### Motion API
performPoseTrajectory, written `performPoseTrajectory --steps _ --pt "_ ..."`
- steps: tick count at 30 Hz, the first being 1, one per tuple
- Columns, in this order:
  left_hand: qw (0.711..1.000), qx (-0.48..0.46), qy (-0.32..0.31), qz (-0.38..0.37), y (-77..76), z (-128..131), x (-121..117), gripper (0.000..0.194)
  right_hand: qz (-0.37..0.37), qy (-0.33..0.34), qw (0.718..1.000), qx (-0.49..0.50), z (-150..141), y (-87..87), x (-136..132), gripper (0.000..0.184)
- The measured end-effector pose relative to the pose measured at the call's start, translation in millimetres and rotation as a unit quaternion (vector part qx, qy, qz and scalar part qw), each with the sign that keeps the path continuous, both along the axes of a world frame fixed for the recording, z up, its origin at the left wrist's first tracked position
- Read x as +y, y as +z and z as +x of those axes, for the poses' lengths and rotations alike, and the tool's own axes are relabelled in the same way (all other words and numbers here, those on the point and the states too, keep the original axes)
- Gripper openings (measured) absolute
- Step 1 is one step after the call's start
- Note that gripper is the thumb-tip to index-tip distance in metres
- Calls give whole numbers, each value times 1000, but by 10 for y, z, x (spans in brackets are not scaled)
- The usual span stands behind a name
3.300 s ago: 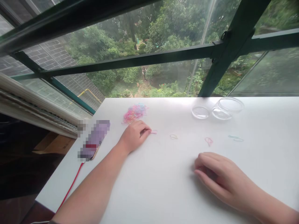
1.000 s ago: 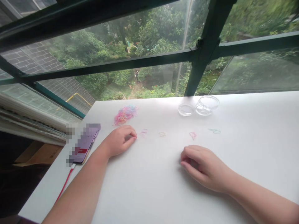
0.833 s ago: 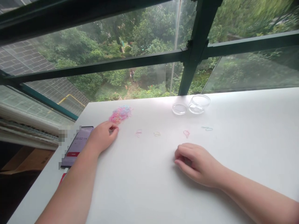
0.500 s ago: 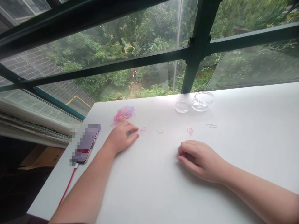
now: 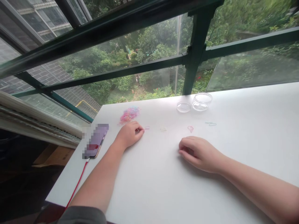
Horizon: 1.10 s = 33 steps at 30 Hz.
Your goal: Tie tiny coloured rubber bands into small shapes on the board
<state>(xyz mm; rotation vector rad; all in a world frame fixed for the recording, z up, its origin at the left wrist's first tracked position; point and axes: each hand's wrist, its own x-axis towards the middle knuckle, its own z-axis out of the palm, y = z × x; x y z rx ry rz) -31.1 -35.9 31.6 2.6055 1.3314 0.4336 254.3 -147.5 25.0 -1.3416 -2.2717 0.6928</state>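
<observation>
1. A person's bare left hand (image 5: 130, 135) rests over the white, smooth tabletop (image 5: 149, 186), its fingers drawn to a narrow pinch at the near left end of a thin, pinkish-purple elastic band (image 5: 147, 128); whether they grip the band cannot be told.

2. The bare right hand (image 5: 199, 154) lies curled on its side to the right, its fingers bent toward the thumb with a narrow hollow between; the inside is hidden, so whether it holds anything cannot be told.

3. Right of the left hand, bands lie spaced in a loose row: the pinkish-purple one, a thin, pale yellowish loop (image 5: 163, 129), a thin, twisted pink loop (image 5: 190, 128) just beyond the right hand, and a thin, long teal-green loop (image 5: 211, 123) farthest right.

4. A tangled, pink-and-blue heap of thin bands (image 5: 130, 115) sits just beyond the left hand, near the far left corner.

5. At the far edge stands a clear, round, open-topped jar (image 5: 202, 102), with a shallow, clear, round lid-like piece (image 5: 183, 107) just to its left.

6. At left, a partly pixelated, purple-screened phone (image 5: 96, 140) lies beside the left forearm, a red cable (image 5: 78, 182) running from its near end.
</observation>
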Motion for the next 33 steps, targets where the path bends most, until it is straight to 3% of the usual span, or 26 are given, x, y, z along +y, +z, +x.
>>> performPoseTrajectory --steps 8,15,20,26,33 --pt "1000 -6 30 6 -11 33 2 21 16 -6 1000 -2 -14 -14 1 7" --pt "998 -10 62 17 -37 117 -11 13 24 -13 1000 -5 -28 -14 9 8" --pt "996 -66 62 1 -21 48 4 11 23 -14 1000 -4 -23 -16 3 8" --pt "976 -170 34 -129 43 175 -182 15 18 -23 999 24 -24 -29 21 9" --pt "896 -287 -70 -331 -6 770 -604 20 -97 -99 968 210 -12 -45 81 23"
